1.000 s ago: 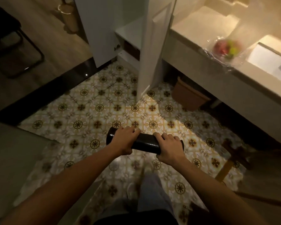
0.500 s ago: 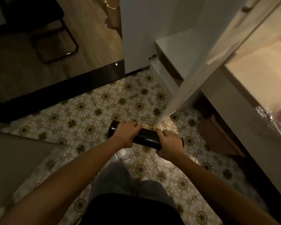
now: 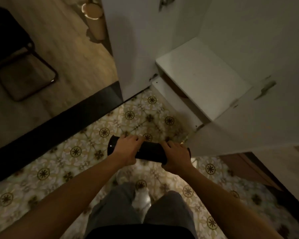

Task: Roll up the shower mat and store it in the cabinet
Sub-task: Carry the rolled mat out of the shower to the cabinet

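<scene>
Shower mat [image 3: 149, 152] (rolled) is gripped by left hand [image 3: 127, 150] and right hand [image 3: 175, 156]; placement on cabinet shelf [image 3: 202, 81], frame right, is judged next.

Left hand [image 3: 128, 149] and right hand [image 3: 176, 156] grip rolled black mat [image 3: 149, 152] above tiled floor [image 3: 59, 163], before open white cabinet [image 3: 202, 83].
</scene>
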`<state>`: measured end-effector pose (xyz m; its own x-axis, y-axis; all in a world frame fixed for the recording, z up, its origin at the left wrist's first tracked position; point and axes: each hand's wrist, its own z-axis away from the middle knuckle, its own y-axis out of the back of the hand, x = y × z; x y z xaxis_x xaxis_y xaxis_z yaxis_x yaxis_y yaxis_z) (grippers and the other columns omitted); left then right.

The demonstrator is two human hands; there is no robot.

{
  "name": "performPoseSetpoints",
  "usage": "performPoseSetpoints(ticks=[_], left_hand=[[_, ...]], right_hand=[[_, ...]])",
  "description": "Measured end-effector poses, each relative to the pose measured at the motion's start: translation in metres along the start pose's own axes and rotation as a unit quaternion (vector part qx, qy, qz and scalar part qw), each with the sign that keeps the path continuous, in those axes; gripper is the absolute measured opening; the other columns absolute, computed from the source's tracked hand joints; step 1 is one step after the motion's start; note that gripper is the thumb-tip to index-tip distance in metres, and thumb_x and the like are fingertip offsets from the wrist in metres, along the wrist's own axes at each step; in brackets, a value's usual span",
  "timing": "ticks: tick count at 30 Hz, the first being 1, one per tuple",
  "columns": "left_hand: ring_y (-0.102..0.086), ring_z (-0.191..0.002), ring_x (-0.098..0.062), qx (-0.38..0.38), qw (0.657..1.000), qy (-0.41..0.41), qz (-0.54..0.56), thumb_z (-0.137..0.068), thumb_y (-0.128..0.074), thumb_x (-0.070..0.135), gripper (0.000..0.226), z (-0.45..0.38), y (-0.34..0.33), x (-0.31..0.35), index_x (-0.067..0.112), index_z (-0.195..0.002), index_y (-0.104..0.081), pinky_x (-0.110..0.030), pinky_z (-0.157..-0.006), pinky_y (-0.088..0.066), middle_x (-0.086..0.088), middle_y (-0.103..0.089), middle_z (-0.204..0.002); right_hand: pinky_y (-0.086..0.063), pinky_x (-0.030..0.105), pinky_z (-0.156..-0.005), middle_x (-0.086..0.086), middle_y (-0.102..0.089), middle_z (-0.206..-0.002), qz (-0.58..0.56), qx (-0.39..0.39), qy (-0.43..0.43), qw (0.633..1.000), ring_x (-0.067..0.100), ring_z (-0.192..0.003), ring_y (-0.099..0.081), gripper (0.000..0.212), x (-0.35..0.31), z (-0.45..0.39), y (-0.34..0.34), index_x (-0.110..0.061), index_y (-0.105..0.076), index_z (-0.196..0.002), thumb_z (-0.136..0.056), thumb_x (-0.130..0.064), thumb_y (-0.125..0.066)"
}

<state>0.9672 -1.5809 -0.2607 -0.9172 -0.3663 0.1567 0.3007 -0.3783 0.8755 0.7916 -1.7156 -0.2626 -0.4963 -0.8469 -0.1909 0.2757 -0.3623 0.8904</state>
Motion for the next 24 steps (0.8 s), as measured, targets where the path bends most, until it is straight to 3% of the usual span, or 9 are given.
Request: performPoseSetpoints(ticks=[7, 11, 16, 24], left_hand=[[-0.057, -0.103, -0.027, -0.003, 0.993, -0.105, -0.053, -0.067, -0.076, 0.034, 0.067, -0.125, 0.049, -0.065, 0.023, -0.125, -0.044, -0.040, -0.087, -0.042, -0.002, -0.058, -0.111], [-0.058, -0.103, -0.027, -0.018, 0.986, -0.145, -0.082, -0.063, -0.080, 0.035, 0.070, -0.208, 0.058, -0.083, 0.025, -0.122, -0.044, -0.040, -0.090, -0.045, -0.001, -0.059, -0.110], [-0.057, -0.107, -0.031, -0.013, 0.981, -0.170, -0.090, -0.058, -0.083, 0.028, 0.089, -0.309, 0.056, -0.094, 0.019, -0.133, -0.035, -0.042, -0.093, -0.046, -0.008, -0.049, -0.130], [-0.045, -0.122, -0.030, 0.004, 0.964, -0.228, -0.134, -0.070, -0.078, 0.029, 0.080, -0.470, 0.003, -0.119, 0.019, -0.136, -0.034, -0.043, -0.102, -0.039, -0.008, -0.046, -0.135]], right_hand=[[-0.051, 0.041, -0.081, 0.002, -0.058, -0.124, -0.047, 0.031, -0.074, 0.996, 0.029, -0.105, -0.059, 0.082, 0.018, -0.099, 0.023, -0.027, -0.041, -0.139, -0.066, -0.040, -0.075], [-0.051, 0.038, -0.066, 0.011, -0.057, -0.118, -0.058, 0.034, -0.120, 0.990, 0.033, -0.087, -0.063, 0.082, 0.049, -0.156, 0.026, -0.023, -0.052, -0.130, -0.057, -0.041, -0.084], [-0.050, 0.040, -0.076, 0.012, -0.054, -0.120, -0.099, 0.040, -0.157, 0.982, 0.035, -0.097, -0.059, 0.077, 0.101, -0.234, 0.015, -0.024, -0.049, -0.138, -0.067, -0.035, -0.079], [-0.053, 0.039, -0.074, 0.002, -0.059, -0.118, -0.136, 0.055, -0.227, 0.963, 0.026, -0.093, -0.062, 0.075, 0.180, -0.352, -0.047, -0.020, -0.051, -0.127, -0.060, -0.039, -0.080]])
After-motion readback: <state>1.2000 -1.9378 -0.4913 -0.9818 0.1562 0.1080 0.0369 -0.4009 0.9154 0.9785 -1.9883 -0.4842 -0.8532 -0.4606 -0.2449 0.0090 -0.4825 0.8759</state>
